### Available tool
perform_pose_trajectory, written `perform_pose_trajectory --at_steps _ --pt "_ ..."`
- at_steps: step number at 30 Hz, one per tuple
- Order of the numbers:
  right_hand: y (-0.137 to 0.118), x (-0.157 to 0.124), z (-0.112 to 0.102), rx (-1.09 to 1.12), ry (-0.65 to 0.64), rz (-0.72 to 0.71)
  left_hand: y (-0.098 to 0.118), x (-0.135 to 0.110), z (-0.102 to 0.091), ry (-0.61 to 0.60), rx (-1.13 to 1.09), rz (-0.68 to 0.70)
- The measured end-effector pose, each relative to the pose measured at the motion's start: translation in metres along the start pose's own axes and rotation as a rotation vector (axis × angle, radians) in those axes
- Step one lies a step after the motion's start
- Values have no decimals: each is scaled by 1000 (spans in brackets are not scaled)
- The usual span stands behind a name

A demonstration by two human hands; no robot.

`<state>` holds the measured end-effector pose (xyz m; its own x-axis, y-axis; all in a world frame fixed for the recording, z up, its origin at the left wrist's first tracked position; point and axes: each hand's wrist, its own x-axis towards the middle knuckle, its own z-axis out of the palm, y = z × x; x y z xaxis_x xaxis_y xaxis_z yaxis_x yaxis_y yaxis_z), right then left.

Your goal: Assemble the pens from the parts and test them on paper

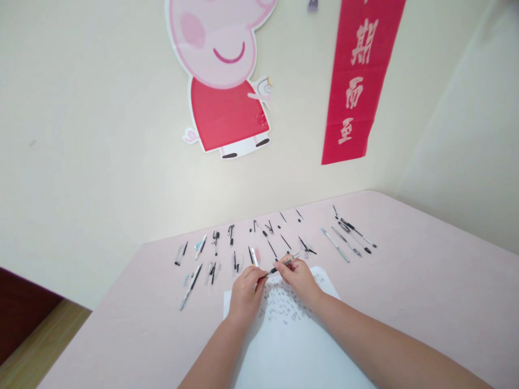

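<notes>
Both hands meet over the far end of a white sheet of paper [292, 346] covered with small scribbled marks. My left hand [245, 294] is closed, pinching the near end of a thin black pen [279, 267]. My right hand [298, 276] is closed too, pinching the same pen further along its barrel. The pen lies almost level between them, its tip pointing right and away. Beyond the hands, several pens and loose pen parts [251, 237] lie spread in rows on the pink table [425, 292].
A group of whole pens [348, 237] lies at the far right of the spread, and a long pen [191, 286] lies at the left. A cream wall with a pink cartoon pig cutout [225, 75] and a red banner [360, 81] stands behind. Wooden floor [36, 346] shows at left.
</notes>
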<state>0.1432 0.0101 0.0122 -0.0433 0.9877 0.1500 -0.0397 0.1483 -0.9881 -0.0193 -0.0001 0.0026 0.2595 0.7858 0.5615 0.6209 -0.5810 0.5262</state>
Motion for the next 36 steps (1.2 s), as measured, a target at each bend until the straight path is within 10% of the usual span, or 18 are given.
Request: perform_pose_trajectory --at_steps 36 --pt "7 1 2 164 -56 94 5 1 1 2 -46 -16"
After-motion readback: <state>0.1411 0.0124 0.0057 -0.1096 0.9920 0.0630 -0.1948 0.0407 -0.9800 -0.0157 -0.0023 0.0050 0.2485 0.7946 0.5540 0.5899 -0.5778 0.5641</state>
